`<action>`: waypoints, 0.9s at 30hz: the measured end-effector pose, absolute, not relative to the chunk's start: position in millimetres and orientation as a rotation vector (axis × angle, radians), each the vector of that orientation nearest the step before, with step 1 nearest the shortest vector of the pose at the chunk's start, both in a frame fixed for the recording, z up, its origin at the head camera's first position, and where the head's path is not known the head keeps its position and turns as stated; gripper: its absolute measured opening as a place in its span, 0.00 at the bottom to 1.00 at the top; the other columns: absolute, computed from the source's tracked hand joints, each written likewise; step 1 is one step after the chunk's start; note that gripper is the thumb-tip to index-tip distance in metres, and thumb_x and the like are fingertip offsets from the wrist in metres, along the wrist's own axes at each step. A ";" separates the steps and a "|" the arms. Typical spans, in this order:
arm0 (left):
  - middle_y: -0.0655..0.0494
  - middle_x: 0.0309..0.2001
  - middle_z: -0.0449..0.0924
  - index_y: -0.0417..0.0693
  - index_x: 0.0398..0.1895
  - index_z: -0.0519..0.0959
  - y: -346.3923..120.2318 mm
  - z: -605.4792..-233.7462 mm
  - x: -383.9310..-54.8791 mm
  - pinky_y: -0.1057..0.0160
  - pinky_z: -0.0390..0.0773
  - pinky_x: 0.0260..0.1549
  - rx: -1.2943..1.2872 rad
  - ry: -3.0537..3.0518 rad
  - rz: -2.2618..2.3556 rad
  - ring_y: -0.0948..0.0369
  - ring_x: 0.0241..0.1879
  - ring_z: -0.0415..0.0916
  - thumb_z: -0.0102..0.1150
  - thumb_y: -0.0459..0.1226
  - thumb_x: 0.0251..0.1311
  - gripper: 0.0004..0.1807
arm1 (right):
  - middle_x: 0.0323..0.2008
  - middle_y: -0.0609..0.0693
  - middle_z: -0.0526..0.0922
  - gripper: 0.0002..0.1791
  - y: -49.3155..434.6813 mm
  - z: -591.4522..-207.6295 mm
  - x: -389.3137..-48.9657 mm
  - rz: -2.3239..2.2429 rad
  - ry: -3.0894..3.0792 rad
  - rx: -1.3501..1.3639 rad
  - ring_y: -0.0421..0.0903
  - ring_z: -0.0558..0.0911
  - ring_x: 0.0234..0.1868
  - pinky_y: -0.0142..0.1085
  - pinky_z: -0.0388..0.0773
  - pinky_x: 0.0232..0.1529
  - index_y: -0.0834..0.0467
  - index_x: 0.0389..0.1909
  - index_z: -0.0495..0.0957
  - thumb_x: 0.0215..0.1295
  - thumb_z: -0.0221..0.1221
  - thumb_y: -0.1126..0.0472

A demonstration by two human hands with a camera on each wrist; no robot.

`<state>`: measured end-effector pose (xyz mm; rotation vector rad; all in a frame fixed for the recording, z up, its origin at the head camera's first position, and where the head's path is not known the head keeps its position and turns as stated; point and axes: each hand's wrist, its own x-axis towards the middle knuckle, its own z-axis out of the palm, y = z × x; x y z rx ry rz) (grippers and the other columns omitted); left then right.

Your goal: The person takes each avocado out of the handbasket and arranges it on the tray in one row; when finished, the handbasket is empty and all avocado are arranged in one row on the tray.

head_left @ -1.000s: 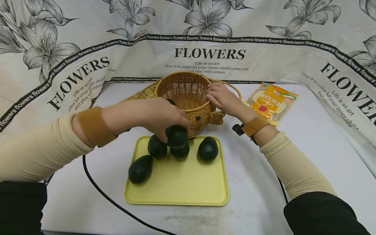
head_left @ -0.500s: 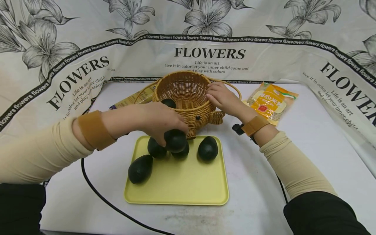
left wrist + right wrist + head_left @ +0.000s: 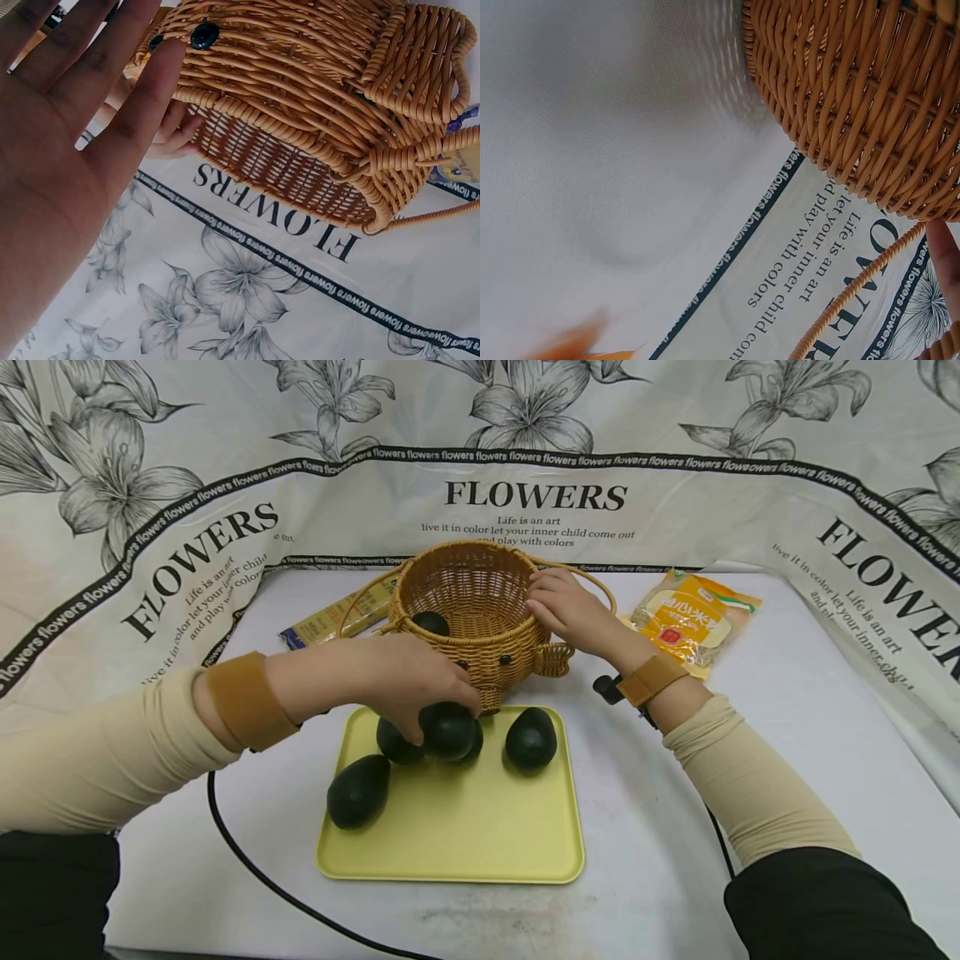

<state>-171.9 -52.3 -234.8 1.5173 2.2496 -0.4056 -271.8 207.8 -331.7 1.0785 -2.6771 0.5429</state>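
My left hand (image 3: pixel 420 681) holds a dark avocado (image 3: pixel 448 732) from above, low over the yellow tray (image 3: pixel 480 843). Behind it, two avocados on the tray are partly covered, one to the left (image 3: pixel 395 743) and one to the right (image 3: pixel 476 745). Another avocado (image 3: pixel 358 792) lies at the tray's left side, and one more (image 3: pixel 531 741) near its right back corner. With its fingers over the rim, my right hand (image 3: pixel 573 610) grips the wicker basket (image 3: pixel 487 656) behind the tray. Inside the basket, at the left, sits an avocado (image 3: pixel 431 624). The left wrist view shows the basket's weave (image 3: pixel 300 82) beside the hand.
An orange and clear food bag (image 3: pixel 693 622) lies right of the basket. A long yellow packet (image 3: pixel 341 614) lies to its left, partly behind it. The basket's handle (image 3: pixel 607 597) hangs down behind. A black cable (image 3: pixel 285 881) runs across the table on the left.
My left hand has come down and slightly toward me with the avocado, closer over the tray. This uncovers the avocado inside the basket and the yellow packet. My right hand stays on the rim.
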 end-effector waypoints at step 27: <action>0.61 0.56 0.75 0.63 0.59 0.72 -55.8 -259.0 -161.7 0.55 0.79 0.44 1.537 2.203 -0.414 0.60 0.48 0.77 0.70 0.47 0.47 0.32 | 0.47 0.58 0.78 0.17 207.3 -332.2 -271.6 0.544 -2.682 1.071 0.56 0.63 0.67 0.46 0.55 0.71 0.58 0.33 0.78 0.74 0.42 0.58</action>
